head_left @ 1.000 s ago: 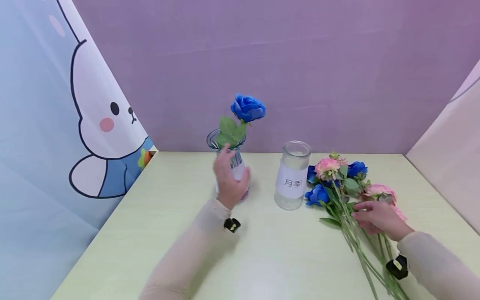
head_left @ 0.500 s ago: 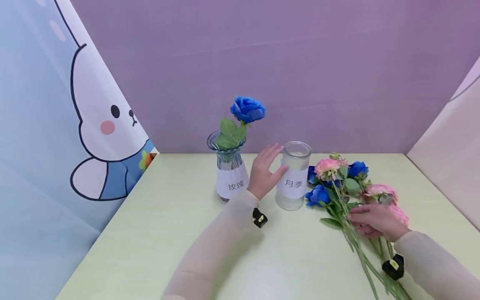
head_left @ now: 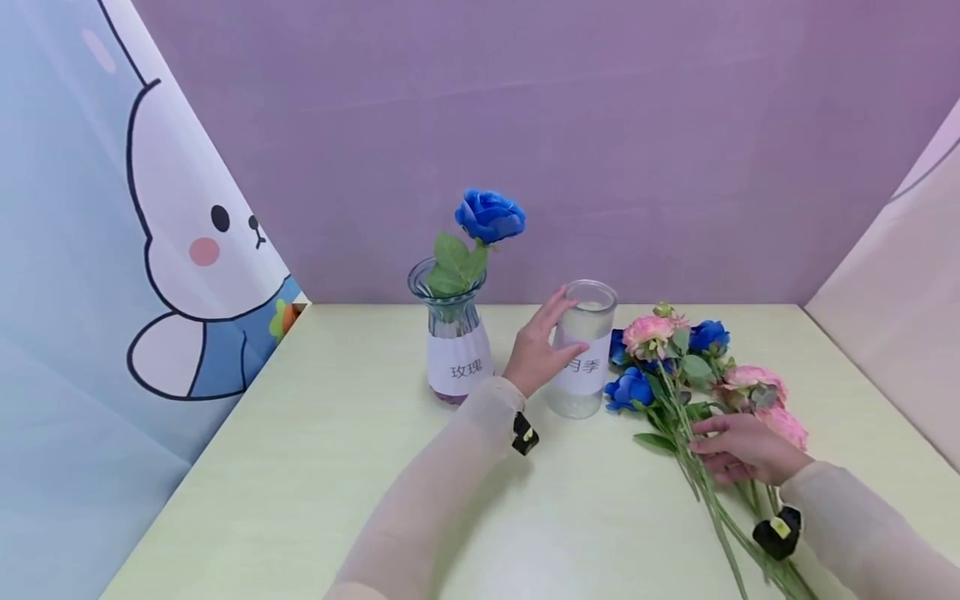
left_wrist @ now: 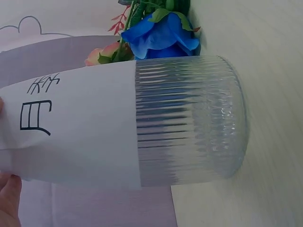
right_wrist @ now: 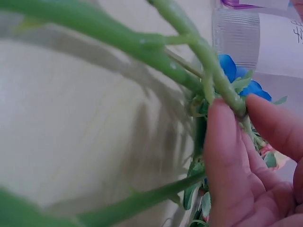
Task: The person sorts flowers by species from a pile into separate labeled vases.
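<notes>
My left hand (head_left: 536, 354) holds the upper left side of a clear glass jar (head_left: 573, 406), thumb across its white paper label and fingers at its far side. In the left wrist view the ribbed base of the jar (left_wrist: 199, 123) stands on the table, with only bits of my fingers at the left edge. My right hand (head_left: 750, 450) is at the pile of artificial flowers; its thumb and forefinger pinch a green flower stem (right_wrist: 222, 85). Pink blooms (head_left: 753, 383) and blue roses (head_left: 630, 389) lie in that pile, leaves and stems overlapping.
Left of the jar stands a flared glass vase (head_left: 457, 367) with a white label and one upright blue rose (head_left: 490, 217). A purple cloth (head_left: 600, 150) hangs behind the pale table (head_left: 315, 467). A cartoon-printed curtain (head_left: 82, 417) borders the left side.
My left hand has moved right from the vase with the blue rose to the clear jar and taken hold of it. My right hand has shifted slightly left over the stems.
</notes>
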Demonstrator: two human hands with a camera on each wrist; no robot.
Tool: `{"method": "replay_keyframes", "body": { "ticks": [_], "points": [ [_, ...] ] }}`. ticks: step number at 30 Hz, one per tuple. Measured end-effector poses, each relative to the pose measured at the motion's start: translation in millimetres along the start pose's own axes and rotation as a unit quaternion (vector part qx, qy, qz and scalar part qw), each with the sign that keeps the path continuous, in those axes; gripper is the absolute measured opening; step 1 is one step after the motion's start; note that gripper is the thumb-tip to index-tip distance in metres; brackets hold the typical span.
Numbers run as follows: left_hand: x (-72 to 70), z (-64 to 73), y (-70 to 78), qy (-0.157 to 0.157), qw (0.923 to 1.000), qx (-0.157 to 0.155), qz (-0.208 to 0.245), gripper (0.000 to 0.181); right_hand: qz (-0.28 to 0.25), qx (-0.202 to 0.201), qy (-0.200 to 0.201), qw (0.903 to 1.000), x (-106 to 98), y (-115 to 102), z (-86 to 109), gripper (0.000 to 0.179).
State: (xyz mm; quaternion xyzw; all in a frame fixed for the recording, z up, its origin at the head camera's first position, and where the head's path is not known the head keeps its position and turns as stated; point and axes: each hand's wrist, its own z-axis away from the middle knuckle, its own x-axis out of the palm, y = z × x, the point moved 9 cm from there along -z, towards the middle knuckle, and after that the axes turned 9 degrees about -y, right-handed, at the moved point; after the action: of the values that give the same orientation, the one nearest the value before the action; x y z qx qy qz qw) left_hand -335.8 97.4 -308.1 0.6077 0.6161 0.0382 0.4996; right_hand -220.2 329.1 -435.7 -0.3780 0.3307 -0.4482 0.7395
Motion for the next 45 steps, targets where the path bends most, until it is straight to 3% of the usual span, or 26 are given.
{"method": "replay_keyframes", "body": {
  "ticks": [8, 12, 16, 21, 28, 32, 38, 42, 45],
  "points": [
    [1.0, 2.2, 1.8, 0.009, 0.9998, 0.018, 0.005, 0.055, -0.02, -0.03, -0.04, 0.9985, 2.3, -4.8, -4.4, 0.049],
    [0.6, 3.0, 3.4, 0.014, 0.9995, 0.026, -0.005, 0.053, -0.055, -0.055, -0.038, 0.9963, 0.8, -8.9, -6.2, 0.046],
    [0.8, 2.2, 3.6, 0.016, 0.9994, 0.029, -0.013, 0.053, -0.082, -0.079, -0.018, 0.9933, -1.4, -12.2, -6.8, 0.048],
    [-0.4, 1.3, 4.8, 0.015, 0.9993, 0.031, -0.014, 0.052, -0.067, -0.091, 0.014, 0.9935, -0.7, -16.8, -6.2, 0.061],
    [-0.7, 0.9, 2.5, 0.011, 0.9997, 0.019, -0.008, 0.052, -0.076, -0.113, 0.063, 0.9886, 0.7, -27.4, -7.3, 0.034],
    [-0.4, 0.2, 2.8, 0.007, 0.9997, 0.021, -0.007, 0.051, -0.065, -0.141, 0.106, 0.9822, -0.2, -40.4, -5.3, 0.043],
    [2.2, -1.3, 2.4, -0.007, 0.9999, 0.009, 0.003, 0.051, -0.098, -0.192, 0.172, 0.9613, -8.2, -58.0, 5.5, 0.057],
    [3.3, -0.4, 1.2, -0.01, 0.9999, -0.001, 0.008, 0.051, -0.177, -0.239, 0.199, 0.9337, -13.6, -59.9, 12.8, 0.056],
    [3.4, -0.2, 0.7, -0.01, 0.9999, -0.003, 0.007, 0.051, -0.253, -0.277, 0.207, 0.9037, -14.8, -59.4, 15.5, 0.039]
  ]
}}
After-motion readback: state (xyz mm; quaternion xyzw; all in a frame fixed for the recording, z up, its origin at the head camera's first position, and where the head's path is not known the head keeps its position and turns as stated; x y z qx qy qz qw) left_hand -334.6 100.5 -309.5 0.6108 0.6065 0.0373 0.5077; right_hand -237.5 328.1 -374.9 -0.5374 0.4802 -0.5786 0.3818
